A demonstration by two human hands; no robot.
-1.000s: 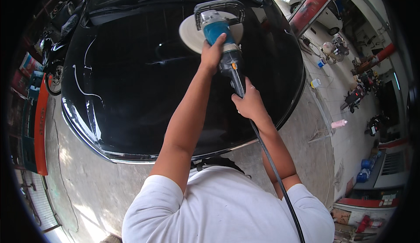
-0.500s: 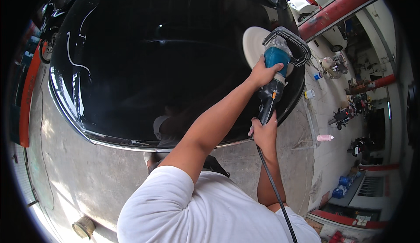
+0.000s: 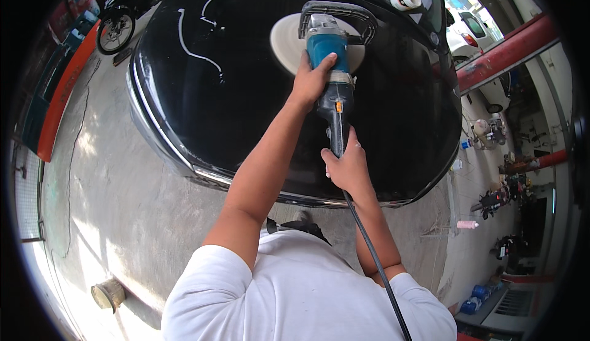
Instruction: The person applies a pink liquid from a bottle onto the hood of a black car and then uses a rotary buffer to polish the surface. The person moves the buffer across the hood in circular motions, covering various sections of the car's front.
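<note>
A blue and black power polisher [image 3: 327,51] lies over the glossy black car hood [image 3: 402,120], its round white pad [image 3: 284,43] against the paint and blurred as if spinning. My left hand [image 3: 311,82] is wrapped round the blue body, just behind the black loop handle [image 3: 369,24]. Farther back, my right hand [image 3: 349,166] grips the black rear handle. From there a black cord [image 3: 379,267] trails down past my right forearm. Left of the pad, white streaks of what looks like compound [image 3: 195,52] curve across the hood.
A white tub [image 3: 405,0] sits by the windshield. On the floor are a pink bottle [image 3: 468,224] at right and a bucket-like can [image 3: 108,294] at lower left. A red post [image 3: 513,52], a motorcycle [image 3: 117,31] and an orange-red edged panel [image 3: 64,101] stand around the car.
Both hands have carried the polisher from the hood's right edge leftward and farther up the hood. My view has shifted too, showing more of the windshield and the motorcycle.
</note>
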